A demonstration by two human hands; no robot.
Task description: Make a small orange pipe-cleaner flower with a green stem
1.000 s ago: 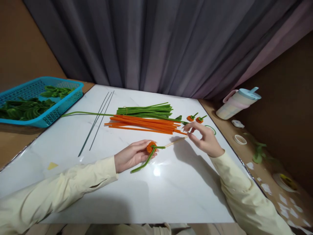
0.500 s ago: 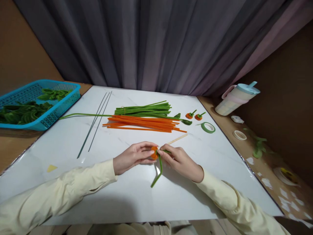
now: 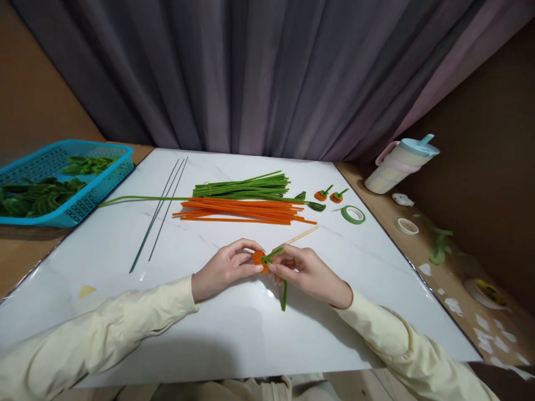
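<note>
A small orange coil of pipe cleaner (image 3: pixel 258 259) with a green pipe cleaner stem (image 3: pixel 284 293) sits between both hands near the middle of the white table (image 3: pixel 209 340). My left hand (image 3: pixel 223 268) pinches the orange coil from the left. My right hand (image 3: pixel 307 271) pinches the green stem right beside the coil; the stem's free end hangs down below the fingers. A thin wooden stick (image 3: pixel 301 235) lies just behind my right hand.
Behind the hands lie a bundle of orange pipe cleaners (image 3: pixel 240 211), a bundle of green ones (image 3: pixel 242 187), two finished orange pieces (image 3: pixel 328 195), a green tape roll (image 3: pixel 353 214) and long thin wires (image 3: pixel 161 209). A blue basket (image 3: pixel 94 186) of green pieces stands left. A lidded cup (image 3: pixel 399 162) stands right.
My right hand came back from the wooden stick at the right to the coil and took hold of the green stem. The stem's free end swung from the left to under my right hand.
</note>
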